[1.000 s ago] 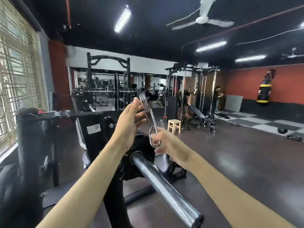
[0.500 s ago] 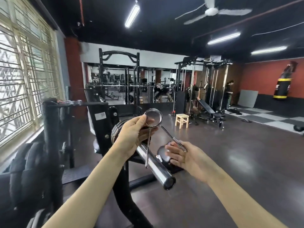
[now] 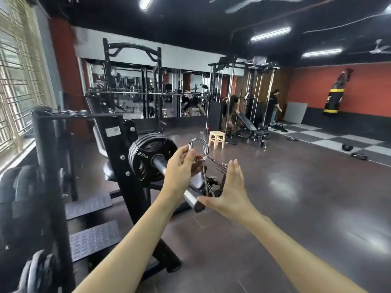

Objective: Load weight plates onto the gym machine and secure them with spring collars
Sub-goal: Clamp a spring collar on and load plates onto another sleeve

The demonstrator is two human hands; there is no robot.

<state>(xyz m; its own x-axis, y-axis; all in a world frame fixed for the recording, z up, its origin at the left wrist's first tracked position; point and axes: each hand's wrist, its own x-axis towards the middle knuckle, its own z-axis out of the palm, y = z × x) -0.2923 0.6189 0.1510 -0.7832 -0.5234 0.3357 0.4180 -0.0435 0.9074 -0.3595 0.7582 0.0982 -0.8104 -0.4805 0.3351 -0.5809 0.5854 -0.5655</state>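
Steel wire made up the spring collar (image 3: 198, 149) at the frame's centre, light but stiff, so its two handles wanted a hard squeeze. The left hand (image 3: 182, 170) pinched the coil; the right hand (image 3: 229, 193) was spread flat beside the handles, perhaps just touching them. Weight plates (image 3: 152, 157) sat left of centre on the chrome sleeve (image 3: 190, 197). No containers showed.
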